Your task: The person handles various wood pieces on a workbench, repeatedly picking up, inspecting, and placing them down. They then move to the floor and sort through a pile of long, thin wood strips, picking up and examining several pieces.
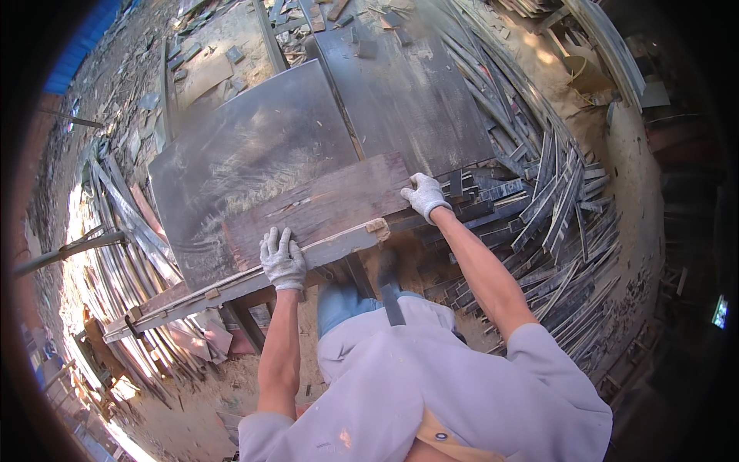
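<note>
A reddish-brown wooden board (pixel 323 202) with a rough, splintered patch lies aslant across the near part of a dark, dusty saw table (pixel 254 131). My left hand (pixel 282 259), in a pale work glove, rests flat with fingers spread on the board's near edge. At the board's right end is my right hand (pixel 426 196), gloved too, its fingers and thumb bent against the end corner. Along the table's near side runs a long straight rail (pixel 339 245), with a small wood block (pixel 378 228) at its right end. The undersides of both hands are hidden.
A narrow gap (pixel 339 104) splits the tabletop. Long offcut strips (pixel 566 192) are heaped on the right, and more strips (pixel 127 208) on the left. Small wood scraps (pixel 192 58) litter the ground beyond. A metal bar (pixel 69 250) juts in from the left.
</note>
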`<state>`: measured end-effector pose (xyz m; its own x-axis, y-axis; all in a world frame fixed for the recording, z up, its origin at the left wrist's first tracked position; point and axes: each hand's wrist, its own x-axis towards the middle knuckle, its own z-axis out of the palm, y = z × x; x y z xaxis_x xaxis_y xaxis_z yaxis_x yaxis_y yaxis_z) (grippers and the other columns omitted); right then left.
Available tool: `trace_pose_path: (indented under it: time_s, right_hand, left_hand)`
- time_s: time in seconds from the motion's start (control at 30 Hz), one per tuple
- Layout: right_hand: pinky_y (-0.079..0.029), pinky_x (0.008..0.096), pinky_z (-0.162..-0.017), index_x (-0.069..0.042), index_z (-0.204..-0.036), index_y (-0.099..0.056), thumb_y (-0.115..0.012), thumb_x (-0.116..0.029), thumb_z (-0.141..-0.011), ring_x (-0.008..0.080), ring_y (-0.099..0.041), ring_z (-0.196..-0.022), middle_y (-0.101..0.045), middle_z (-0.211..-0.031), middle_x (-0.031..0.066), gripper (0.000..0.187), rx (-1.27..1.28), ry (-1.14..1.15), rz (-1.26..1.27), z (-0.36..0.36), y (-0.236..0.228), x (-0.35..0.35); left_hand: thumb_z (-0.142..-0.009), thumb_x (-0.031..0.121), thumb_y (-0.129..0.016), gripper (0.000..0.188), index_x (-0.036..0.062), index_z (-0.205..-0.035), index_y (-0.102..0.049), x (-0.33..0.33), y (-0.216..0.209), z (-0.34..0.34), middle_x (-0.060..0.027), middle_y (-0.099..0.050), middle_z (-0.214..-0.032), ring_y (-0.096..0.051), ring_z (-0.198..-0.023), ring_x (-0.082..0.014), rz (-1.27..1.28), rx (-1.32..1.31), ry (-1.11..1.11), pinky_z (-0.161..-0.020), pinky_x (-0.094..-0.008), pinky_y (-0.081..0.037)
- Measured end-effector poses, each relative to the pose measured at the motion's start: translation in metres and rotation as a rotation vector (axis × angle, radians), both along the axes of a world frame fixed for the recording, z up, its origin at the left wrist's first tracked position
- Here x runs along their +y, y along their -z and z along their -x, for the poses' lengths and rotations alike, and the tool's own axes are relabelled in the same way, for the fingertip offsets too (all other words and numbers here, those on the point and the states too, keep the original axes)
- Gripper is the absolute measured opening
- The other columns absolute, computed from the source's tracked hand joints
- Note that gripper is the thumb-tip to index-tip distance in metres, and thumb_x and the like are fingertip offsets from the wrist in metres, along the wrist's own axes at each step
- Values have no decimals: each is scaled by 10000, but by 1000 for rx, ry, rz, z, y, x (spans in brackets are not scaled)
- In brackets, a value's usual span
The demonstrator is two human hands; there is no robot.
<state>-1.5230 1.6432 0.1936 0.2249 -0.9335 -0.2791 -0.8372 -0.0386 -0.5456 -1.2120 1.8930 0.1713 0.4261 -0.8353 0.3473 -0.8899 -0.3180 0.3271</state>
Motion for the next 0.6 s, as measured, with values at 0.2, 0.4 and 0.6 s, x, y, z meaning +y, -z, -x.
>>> trace_pose_path:
  time_s: [0.2, 0.4, 0.6]
  right_hand:
    - [-471, 458, -1010, -37, -1470, -466, -836, -261, -768, 408, -565, -1191, -586, -1274, 238, 824, 8, -340, 325, 18, -3, 35]
    - [-483, 475, -942, -8, -1503, -406, -757, -98, -785, 411, -573, -1080, -592, -1132, 221, 804, 47, -405, 472, 30, 31, 45]
    - [-492, 466, -933, 37, -1470, -429, -728, -66, -765, 404, -586, -1061, -605, -1109, 228, 773, 107, -462, 553, 38, 53, 50]
  left_hand:
    - [-897, 179, -641, 325, 144, -1213, -706, 14, -1, 0, -167, -605, -1355, -543, -1251, -401, 34, -19, -11, -1105, -510, -410]
    - [-894, 175, -645, 304, 127, -1186, -717, 16, 1, 0, -171, -621, -1324, -560, -1218, -394, 72, -30, 5, -1064, -497, -443]
    - [-888, 171, -644, 294, 122, -1165, -729, 28, 4, 0, -167, -639, -1294, -568, -1206, -376, 111, -48, 28, -1053, -482, -454]
